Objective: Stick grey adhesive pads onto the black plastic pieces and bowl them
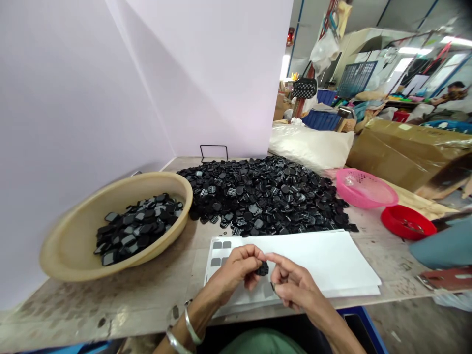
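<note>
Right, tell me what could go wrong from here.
1. The black piece, pinched at the fingertips of the left hand with the right hand touching it, could slip and fall over the table edge close below.
2. The pile of black pieces comes up to the white sheet; loose ones could slide onto it.

Factory workshop, heaped black parts [265, 196], stacked cartons [405, 147], crates [320, 120]

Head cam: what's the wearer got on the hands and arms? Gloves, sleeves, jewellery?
No gloves or sleeves: left hand and right hand are bare, forearms uncovered. Two plain silver metal bangles ring the left wrist; right wrist shows none.
</note>
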`<state>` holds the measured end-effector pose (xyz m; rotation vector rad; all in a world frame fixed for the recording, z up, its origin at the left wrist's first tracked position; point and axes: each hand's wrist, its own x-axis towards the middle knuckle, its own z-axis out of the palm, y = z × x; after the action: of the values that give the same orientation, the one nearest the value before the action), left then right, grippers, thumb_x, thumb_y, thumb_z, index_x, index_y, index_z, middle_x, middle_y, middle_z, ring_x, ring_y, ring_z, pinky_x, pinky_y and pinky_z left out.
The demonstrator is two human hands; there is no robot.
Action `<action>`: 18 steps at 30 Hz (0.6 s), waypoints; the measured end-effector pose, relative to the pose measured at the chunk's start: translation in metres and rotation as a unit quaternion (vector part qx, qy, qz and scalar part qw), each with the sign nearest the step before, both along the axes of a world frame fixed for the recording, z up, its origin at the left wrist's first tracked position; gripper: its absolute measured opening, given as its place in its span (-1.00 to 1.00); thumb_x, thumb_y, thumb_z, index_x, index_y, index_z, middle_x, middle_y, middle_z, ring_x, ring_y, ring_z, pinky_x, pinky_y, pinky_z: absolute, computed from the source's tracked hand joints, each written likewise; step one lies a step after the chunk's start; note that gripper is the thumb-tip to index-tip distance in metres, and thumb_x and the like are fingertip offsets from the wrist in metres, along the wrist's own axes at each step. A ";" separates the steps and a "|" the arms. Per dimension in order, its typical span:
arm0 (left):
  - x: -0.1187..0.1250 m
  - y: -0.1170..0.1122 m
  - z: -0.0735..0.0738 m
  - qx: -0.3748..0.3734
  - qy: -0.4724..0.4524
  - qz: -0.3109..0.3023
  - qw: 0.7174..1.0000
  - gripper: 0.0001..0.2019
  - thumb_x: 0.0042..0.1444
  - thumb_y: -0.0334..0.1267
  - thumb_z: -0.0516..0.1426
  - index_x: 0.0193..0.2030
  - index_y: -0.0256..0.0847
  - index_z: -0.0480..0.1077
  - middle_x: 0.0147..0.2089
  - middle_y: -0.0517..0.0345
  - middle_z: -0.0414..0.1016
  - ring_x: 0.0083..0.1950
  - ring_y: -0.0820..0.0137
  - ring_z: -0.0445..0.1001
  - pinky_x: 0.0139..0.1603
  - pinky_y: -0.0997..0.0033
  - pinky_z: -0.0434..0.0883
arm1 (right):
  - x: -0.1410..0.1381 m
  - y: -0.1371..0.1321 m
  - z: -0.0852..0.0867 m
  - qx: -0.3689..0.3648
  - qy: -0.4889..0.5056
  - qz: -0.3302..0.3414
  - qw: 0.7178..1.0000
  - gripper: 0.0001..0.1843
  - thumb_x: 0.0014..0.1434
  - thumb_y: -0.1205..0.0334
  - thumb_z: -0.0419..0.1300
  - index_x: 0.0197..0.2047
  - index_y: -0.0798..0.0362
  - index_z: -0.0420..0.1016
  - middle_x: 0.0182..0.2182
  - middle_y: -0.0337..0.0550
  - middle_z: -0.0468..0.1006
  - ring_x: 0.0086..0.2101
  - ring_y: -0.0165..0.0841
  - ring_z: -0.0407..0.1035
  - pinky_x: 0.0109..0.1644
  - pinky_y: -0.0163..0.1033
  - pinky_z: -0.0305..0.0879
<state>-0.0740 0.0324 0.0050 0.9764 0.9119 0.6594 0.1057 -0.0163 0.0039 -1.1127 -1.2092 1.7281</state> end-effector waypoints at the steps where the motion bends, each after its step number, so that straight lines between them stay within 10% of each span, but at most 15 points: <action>1: 0.000 0.000 0.000 0.002 -0.001 -0.004 1.000 -0.89 0.05 -0.28 0.11 -0.31 -0.27 0.34 -0.58 0.28 0.33 -0.68 0.59 0.22 -0.65 0.60 0.13 | -0.001 0.001 -0.001 -0.003 0.000 0.008 1.000 -0.37 -0.02 0.23 0.22 0.18 -0.02 0.35 -0.44 -0.31 0.35 -0.59 -0.56 0.16 -0.66 -0.47 -0.06; 18: -0.001 -0.008 -0.006 -0.008 -0.055 0.034 0.998 -0.57 0.00 -0.11 0.26 -0.07 -0.36 0.36 -0.51 0.22 0.40 -0.53 0.51 0.39 -0.53 0.57 0.22 | -0.017 0.004 -0.016 -0.129 0.201 -0.041 0.970 -0.54 0.00 0.29 0.12 0.03 0.09 0.25 -0.48 -0.30 0.38 -0.69 -0.60 0.11 -0.78 -0.55 -0.22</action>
<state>-0.0750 0.0248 -0.0008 0.8891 0.8554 0.7541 0.0886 -0.0124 -0.0120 -0.8818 -0.6959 1.9664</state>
